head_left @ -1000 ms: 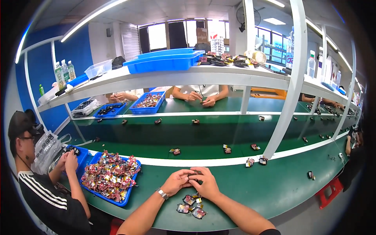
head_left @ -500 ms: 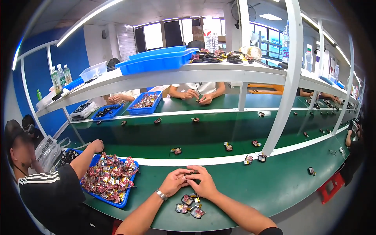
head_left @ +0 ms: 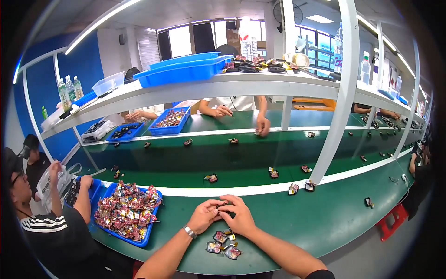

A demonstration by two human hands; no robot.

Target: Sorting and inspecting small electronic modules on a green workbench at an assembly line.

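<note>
My left hand [head_left: 203, 218], with a metal watch on its wrist, and my right hand [head_left: 238, 217] meet over the green bench [head_left: 288, 223]. Their fingers are closed together around a small dark piece [head_left: 224, 205], mostly hidden by the fingertips. Right below the hands lies a loose cluster of small electronic assemblies [head_left: 232, 252], with red boards, dark rims and silver and yellow parts. Left of my hands stands a blue tray [head_left: 147, 238] heaped with similar red-board pieces [head_left: 124, 210].
A green conveyor belt [head_left: 246, 162] crosses ahead, carrying scattered assemblies [head_left: 211, 178]. A white post [head_left: 335, 102] rises at right, under a shelf [head_left: 260, 88] with blue trays [head_left: 183, 69]. A co-worker [head_left: 58, 228] sits close at left; another [head_left: 234, 104] works across. A red stool [head_left: 394, 224] stands right.
My hands stay nearly in place around the piece. The left co-worker's arm has drawn back from the belt to the black parts and clear bag. The person across reaches one hand toward the belt.
</note>
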